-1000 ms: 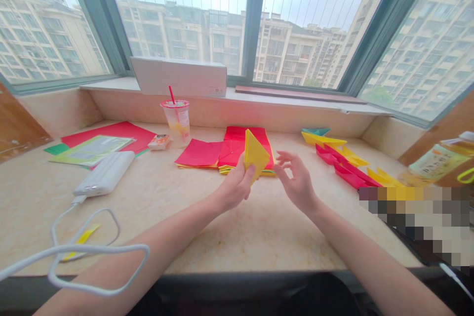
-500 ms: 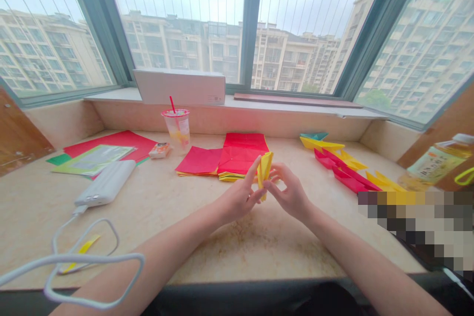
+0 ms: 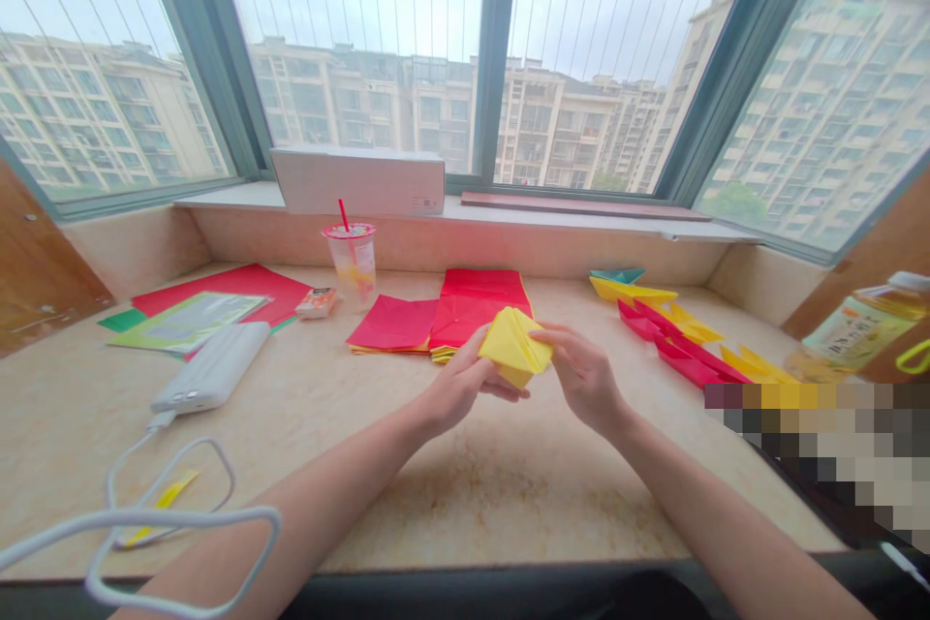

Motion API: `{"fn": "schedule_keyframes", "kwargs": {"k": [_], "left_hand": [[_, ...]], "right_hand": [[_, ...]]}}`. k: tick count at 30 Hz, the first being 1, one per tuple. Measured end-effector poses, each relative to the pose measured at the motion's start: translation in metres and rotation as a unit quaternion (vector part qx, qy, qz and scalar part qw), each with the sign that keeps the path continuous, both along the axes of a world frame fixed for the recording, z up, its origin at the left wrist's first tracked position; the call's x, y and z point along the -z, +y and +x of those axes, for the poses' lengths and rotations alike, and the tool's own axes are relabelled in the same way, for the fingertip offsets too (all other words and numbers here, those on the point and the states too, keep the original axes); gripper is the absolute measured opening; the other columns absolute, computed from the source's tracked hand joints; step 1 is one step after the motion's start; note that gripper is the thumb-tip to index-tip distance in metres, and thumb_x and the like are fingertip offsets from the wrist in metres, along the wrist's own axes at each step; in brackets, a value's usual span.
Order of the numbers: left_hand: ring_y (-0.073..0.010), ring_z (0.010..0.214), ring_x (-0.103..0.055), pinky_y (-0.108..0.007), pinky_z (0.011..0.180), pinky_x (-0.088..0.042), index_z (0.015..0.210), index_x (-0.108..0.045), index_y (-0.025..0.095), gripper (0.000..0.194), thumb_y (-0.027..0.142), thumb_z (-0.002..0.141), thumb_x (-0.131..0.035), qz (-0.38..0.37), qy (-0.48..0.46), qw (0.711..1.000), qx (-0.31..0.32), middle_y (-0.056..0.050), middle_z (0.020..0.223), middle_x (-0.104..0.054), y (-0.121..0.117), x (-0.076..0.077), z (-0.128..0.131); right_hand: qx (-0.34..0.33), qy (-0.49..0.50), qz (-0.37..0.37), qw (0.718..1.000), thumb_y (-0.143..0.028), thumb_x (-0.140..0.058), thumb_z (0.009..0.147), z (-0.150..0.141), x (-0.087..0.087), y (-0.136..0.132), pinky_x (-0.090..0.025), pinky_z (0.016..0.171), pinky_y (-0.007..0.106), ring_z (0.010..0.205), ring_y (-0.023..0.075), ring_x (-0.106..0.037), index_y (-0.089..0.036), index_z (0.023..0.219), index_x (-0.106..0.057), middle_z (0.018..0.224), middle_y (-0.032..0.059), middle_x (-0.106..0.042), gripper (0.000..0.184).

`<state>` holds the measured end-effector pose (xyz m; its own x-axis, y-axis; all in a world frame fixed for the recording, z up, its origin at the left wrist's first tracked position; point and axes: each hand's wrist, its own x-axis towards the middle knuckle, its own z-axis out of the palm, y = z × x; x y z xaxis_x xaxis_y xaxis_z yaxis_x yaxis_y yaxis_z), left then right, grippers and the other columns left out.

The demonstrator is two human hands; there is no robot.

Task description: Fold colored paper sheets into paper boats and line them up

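A piece of folded yellow paper point(image 3: 514, 349) is held above the table, its broad face tilted toward me with a crease running down it. My left hand point(image 3: 465, 378) grips it from the left, thumb in front and fingers underneath. From the right, my right hand point(image 3: 581, 363) pinches its edge between thumb and fingers. Just behind the hands lie a stack of red and yellow paper sheets point(image 3: 480, 295) and a smaller pile of red squares point(image 3: 394, 322). Folded paper boats in red point(image 3: 690, 356), yellow point(image 3: 632, 291) and green point(image 3: 616, 275) line the right side.
A lidded plastic cup point(image 3: 353, 262) with a straw stands behind the red squares, near a small orange-and-white box point(image 3: 317, 302). At left lie a white power bank point(image 3: 212, 368) and its looping cable point(image 3: 181, 511). A drink bottle point(image 3: 861, 325) stands at right.
The yellow paper has turned from narrow and edge-on to a broad, flatter face. My right hand has shifted slightly right, to the paper's right edge. The view has tilted up slightly.
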<state>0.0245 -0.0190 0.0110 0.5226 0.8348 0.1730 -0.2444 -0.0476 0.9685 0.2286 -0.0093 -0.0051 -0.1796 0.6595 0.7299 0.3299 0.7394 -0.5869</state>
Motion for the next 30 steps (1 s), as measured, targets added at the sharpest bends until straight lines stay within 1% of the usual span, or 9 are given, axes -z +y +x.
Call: {"fn": "schedule_keyframes", "kwargs": {"k": [4, 8, 15, 17, 19, 22, 25, 28, 30], "left_hand": [[-0.0259, 0.094, -0.069, -0.048, 0.091, -0.051, 0.135, -0.047, 0.02, 0.058, 0.021, 0.078, -0.058, -0.03, -0.057, 0.997, 0.052, -0.012, 0.113, -0.067, -0.0013, 0.001, -0.0009], [-0.0251, 0.107, -0.064, -0.044, 0.099, -0.046, 0.126, -0.054, 0.019, 0.05, 0.033, 0.08, -0.068, -0.035, -0.074, 0.995, 0.056, -0.013, 0.121, -0.064, -0.0034, 0.0028, 0.0026], [-0.0231, 0.093, -0.067, -0.038, 0.083, -0.053, 0.111, -0.062, 0.014, 0.055, 0.045, 0.069, -0.081, -0.039, 0.009, 0.996, -0.08, -0.011, 0.102, -0.069, 0.0047, 0.0026, 0.0041], [-0.0227, 0.09, -0.067, -0.036, 0.078, -0.055, 0.108, -0.064, 0.013, 0.054, 0.046, 0.069, -0.08, -0.032, 0.033, 0.996, -0.078, -0.01, 0.099, -0.069, 0.0058, 0.0018, 0.0025], [-0.0219, 0.087, -0.067, -0.034, 0.073, -0.056, 0.11, -0.064, 0.013, 0.052, 0.046, 0.072, -0.078, -0.02, 0.058, 0.996, -0.059, -0.01, 0.097, -0.069, 0.0057, 0.0009, 0.0013], [-0.021, 0.083, -0.068, -0.031, 0.066, -0.056, 0.115, -0.061, 0.014, 0.049, 0.046, 0.079, -0.071, -0.004, 0.098, 0.995, -0.035, -0.01, 0.097, -0.069, 0.0044, -0.0002, 0.0002], [-0.0193, 0.078, -0.067, -0.027, 0.063, -0.052, 0.111, -0.062, 0.015, 0.04, 0.044, 0.084, -0.064, 0.057, 0.156, 0.985, -0.047, -0.008, 0.093, -0.069, 0.0032, 0.0002, -0.0012], [-0.0161, 0.073, -0.064, -0.024, 0.062, -0.048, 0.096, -0.065, 0.015, 0.028, 0.041, 0.087, -0.061, 0.183, 0.223, 0.952, -0.102, -0.004, 0.083, -0.068, 0.002, 0.0032, -0.0021], [-0.0142, 0.066, -0.063, -0.023, 0.059, -0.047, 0.095, -0.062, 0.017, 0.024, 0.04, 0.088, -0.059, 0.213, 0.233, 0.941, -0.119, -0.002, 0.077, -0.067, 0.0013, 0.0067, -0.0019]], "right_hand": [[0.0, 0.019, 0.007, 1.0, -0.023, -0.048, 0.096, 0.0024, -0.0028, -0.0015, -0.054, 0.092, 0.04, 0.111, 0.0231, -0.063, -0.028, 0.108, -0.072, 0.122, 0.0076, -0.066, 0.028], [0.014, 0.01, 0.035, 0.999, -0.019, -0.046, 0.096, 0.004, -0.0011, -0.0019, -0.055, 0.091, 0.043, 0.113, 0.0242, -0.062, -0.031, 0.111, -0.073, 0.128, 0.0076, -0.062, 0.032], [-0.031, -0.058, 0.001, 0.998, -0.022, -0.045, 0.096, 0.0024, -0.0051, -0.0039, -0.051, 0.097, 0.041, 0.117, 0.0243, -0.06, -0.027, 0.118, -0.069, 0.13, 0.0095, -0.061, 0.032], [-0.016, -0.044, -0.036, 0.998, -0.028, -0.052, 0.094, 0.0009, -0.0045, -0.0032, -0.052, 0.093, 0.04, 0.109, 0.024, -0.064, -0.025, 0.125, -0.062, 0.119, 0.0089, -0.067, 0.032], [-0.006, -0.03, -0.075, 0.997, -0.033, -0.061, 0.09, -0.0012, -0.0027, -0.0021, -0.054, 0.088, 0.038, 0.101, 0.0239, -0.066, -0.023, 0.133, -0.054, 0.11, 0.0076, -0.071, 0.044], [-0.011, -0.027, -0.109, 0.994, -0.036, -0.062, 0.088, -0.0042, -0.001, -0.0014, -0.055, 0.081, 0.035, 0.094, 0.0234, -0.067, -0.021, 0.127, -0.058, 0.105, 0.0066, -0.072, 0.042], [-0.016, -0.033, -0.122, 0.992, -0.034, -0.06, 0.09, -0.0054, -0.0029, -0.003, -0.054, 0.074, 0.031, 0.085, 0.0216, -0.067, -0.021, 0.11, -0.067, 0.096, 0.005, -0.073, 0.025], [-0.015, -0.062, -0.122, 0.991, -0.032, -0.06, 0.09, -0.005, -0.007, -0.0061, -0.052, 0.068, 0.029, 0.077, 0.0196, -0.065, -0.021, 0.097, -0.069, 0.085, 0.0024, -0.072, 0.016], [-0.012, -0.087, -0.109, 0.99, -0.03, -0.06, 0.089, -0.0044, -0.0091, -0.008, -0.05, 0.065, 0.028, 0.072, 0.0186, -0.064, -0.021, 0.09, -0.067, 0.079, 0.0013, -0.071, 0.012]]}}
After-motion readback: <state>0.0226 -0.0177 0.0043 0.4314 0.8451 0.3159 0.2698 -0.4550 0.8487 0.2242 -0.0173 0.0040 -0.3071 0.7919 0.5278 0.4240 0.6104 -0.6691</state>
